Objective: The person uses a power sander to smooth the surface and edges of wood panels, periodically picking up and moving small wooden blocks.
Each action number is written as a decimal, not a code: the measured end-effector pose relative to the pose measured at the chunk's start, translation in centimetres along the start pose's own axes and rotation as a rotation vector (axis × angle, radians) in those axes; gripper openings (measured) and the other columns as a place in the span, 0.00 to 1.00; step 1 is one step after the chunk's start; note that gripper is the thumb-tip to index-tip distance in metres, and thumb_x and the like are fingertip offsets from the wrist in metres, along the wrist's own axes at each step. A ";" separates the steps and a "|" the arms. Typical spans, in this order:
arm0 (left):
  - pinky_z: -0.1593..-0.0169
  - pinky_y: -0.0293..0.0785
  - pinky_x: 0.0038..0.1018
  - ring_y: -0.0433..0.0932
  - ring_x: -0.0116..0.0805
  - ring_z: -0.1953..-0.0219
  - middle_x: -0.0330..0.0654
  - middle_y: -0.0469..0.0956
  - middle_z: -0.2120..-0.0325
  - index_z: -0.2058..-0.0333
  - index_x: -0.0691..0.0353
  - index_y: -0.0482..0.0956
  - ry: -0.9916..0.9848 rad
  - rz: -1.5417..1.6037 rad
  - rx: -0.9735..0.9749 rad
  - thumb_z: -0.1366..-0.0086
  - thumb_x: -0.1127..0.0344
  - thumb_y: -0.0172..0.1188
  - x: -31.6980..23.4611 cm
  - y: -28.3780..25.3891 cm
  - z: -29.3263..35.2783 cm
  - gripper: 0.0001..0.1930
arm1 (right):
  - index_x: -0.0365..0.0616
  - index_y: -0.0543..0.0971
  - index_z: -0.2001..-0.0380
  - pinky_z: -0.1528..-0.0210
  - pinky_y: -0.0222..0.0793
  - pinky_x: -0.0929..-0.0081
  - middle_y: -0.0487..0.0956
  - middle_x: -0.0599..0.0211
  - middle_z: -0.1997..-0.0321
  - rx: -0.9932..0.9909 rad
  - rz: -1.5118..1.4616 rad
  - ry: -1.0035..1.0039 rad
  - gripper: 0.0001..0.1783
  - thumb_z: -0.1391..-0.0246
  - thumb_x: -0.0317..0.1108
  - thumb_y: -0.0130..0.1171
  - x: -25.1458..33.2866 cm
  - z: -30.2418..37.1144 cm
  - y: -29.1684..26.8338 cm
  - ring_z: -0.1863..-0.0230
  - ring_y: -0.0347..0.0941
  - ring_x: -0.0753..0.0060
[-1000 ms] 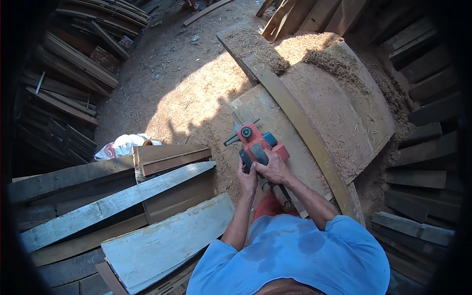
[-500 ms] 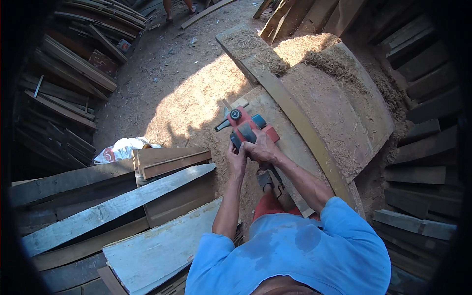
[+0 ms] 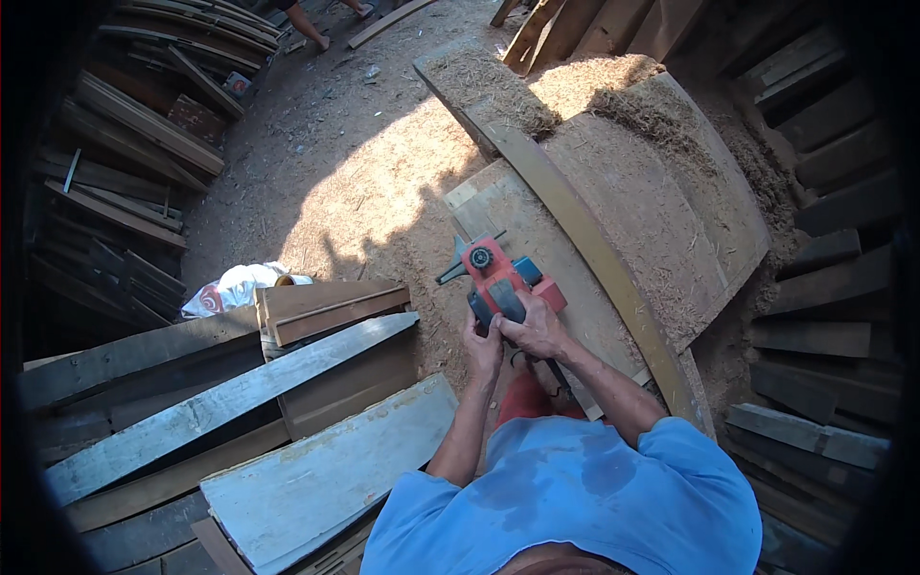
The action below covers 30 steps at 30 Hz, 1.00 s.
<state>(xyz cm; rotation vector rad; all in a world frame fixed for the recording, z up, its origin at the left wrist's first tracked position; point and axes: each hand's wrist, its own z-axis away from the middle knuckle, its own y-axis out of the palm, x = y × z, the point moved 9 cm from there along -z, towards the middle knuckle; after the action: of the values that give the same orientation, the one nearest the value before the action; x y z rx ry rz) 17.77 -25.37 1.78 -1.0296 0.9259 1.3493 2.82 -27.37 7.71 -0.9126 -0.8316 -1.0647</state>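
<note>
Both my hands are on a red electric hand planer [image 3: 491,273] with a black round knob, a dark grip and a flat grey side fence. My left hand [image 3: 482,347] is curled at the left rear of the planer. My right hand [image 3: 537,331] wraps the rear from the right, thumb near the left hand. The planer is over a light wooden board [image 3: 551,235]; whether its sole touches wood is hidden. A narrow wooden strip [image 3: 585,402] extends back from beneath it, beside my right forearm. A dark cord runs back from the tool.
A long curved plank [image 3: 594,249] lies right of the planer. Beyond it, a wide panel [image 3: 637,196] carries heaps of shavings [image 3: 652,120]. Lumber stacks [image 3: 149,125] line both sides, with a whitish board [image 3: 331,470] near left. Another person's legs [image 3: 309,27] show at the far left.
The planer and both hands have come nearer to me and slightly right, uncovering more board beyond. The other person's legs have shifted left.
</note>
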 end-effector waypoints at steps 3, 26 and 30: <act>0.49 0.80 0.29 0.81 0.32 0.50 0.44 0.80 0.47 0.32 0.65 0.68 0.036 0.113 -0.003 0.26 0.67 0.60 -2.5 -0.9 -5.1 0.26 | 0.33 0.76 0.55 0.63 0.78 0.60 0.82 0.50 0.67 -0.045 0.031 -0.086 0.26 0.47 0.45 0.65 2.6 -5.2 0.2 0.66 0.82 0.58; 0.43 0.76 0.29 0.79 0.34 0.45 0.47 0.77 0.44 0.27 0.66 0.59 0.005 -0.175 -0.044 0.26 0.71 0.59 4.2 1.7 8.1 0.32 | 0.38 0.77 0.48 0.59 0.78 0.65 0.83 0.57 0.62 0.054 -0.140 0.087 0.27 0.44 0.45 0.68 -1.5 8.1 -1.5 0.63 0.80 0.68; 0.42 0.75 0.29 0.78 0.33 0.44 0.47 0.77 0.43 0.28 0.66 0.59 -0.014 -0.163 -0.061 0.27 0.71 0.58 4.6 1.5 7.4 0.32 | 0.36 0.78 0.51 0.58 0.77 0.63 0.82 0.57 0.64 0.001 0.005 0.031 0.26 0.45 0.45 0.68 -3.1 6.7 -1.1 0.62 0.80 0.66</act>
<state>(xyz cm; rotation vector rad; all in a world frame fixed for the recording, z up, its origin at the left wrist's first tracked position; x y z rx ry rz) 16.02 -16.97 -0.37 -1.1163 0.7773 1.2527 0.14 -20.43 7.80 -0.8951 -0.8031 -1.0715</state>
